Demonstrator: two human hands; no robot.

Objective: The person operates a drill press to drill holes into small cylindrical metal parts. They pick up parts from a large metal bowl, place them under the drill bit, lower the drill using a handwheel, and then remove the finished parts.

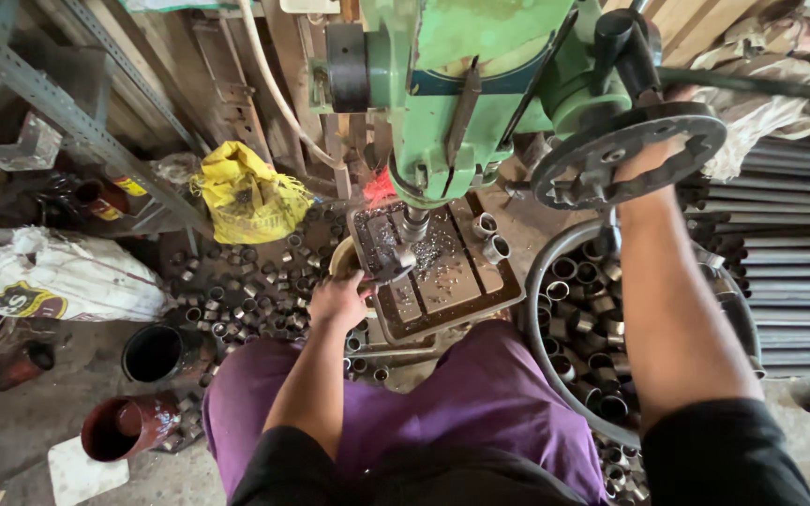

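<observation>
Your left hand (337, 300) sits at the left edge of the drill table (442, 281), fingers closed around a small metal piece (394, 262) that rests on the table directly under the drill bit (413, 225). The piece is partly hidden by your fingers, so its exact shape is hard to tell. Metal shavings lie scattered over the slotted table around it, and two short metal rings (489, 236) stand on the table at about 2 o'clock from the piece.

Your right hand (653, 155) is up at the feed wheel (625, 155) on the right side of the green drill press (480, 84). It lies behind the wheel's rim, so you cannot tell how tightly it grips.

At 3 o'clock from the table, under your right forearm, a round metal basin (541, 272) holds many short rings. More rings (246, 300) litter the floor at 9 o'clock from your left hand, with a yellow bag (246, 192) beyond them at 11 o'clock. A black can (157, 353) stands at 8 o'clock.
</observation>
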